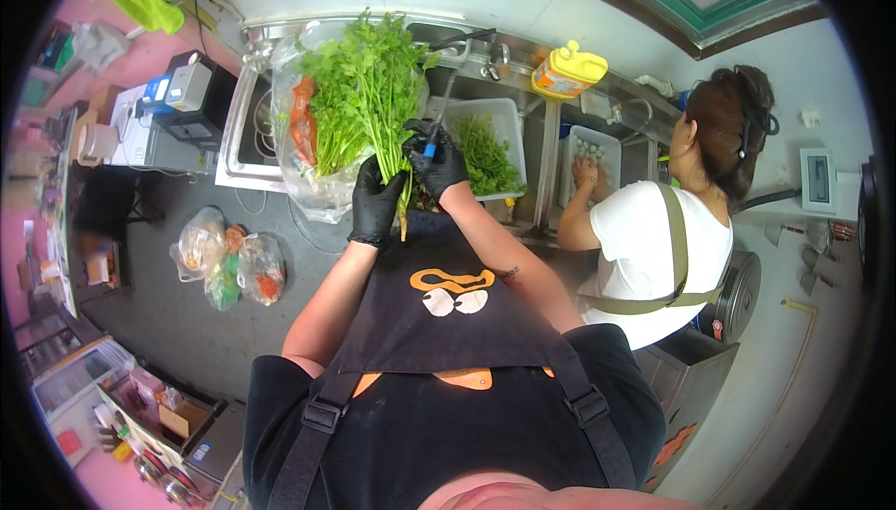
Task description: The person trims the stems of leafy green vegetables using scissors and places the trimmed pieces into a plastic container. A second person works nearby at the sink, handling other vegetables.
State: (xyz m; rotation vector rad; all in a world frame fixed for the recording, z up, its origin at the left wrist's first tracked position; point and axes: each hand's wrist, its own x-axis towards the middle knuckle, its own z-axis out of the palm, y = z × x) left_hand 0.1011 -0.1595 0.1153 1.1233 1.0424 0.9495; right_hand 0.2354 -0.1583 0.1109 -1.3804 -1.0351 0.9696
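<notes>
My left hand (378, 203), in a black glove, grips a bunch of leafy celery (381, 100) near its root end, over my apron. The leaves point away from me, and the pale root tip hangs below the glove. Close beside the stalks, my right hand (439, 160), also gloved in black, holds a knife (445, 100) with a blue handle (429, 151), its narrow blade pointing away from me. More celery (332, 139) lies in a clear plastic bag (318, 198) on the left. Cut greens (486, 156) sit in a white plastic basin (519, 135) in the sink.
At right, a co-worker (658, 230) has a hand in a white tub (614, 149) of small pale round items. A yellow jug (570, 70) stands on the sink's back ledge. Tied plastic bags (231, 258) rest on the floor at left.
</notes>
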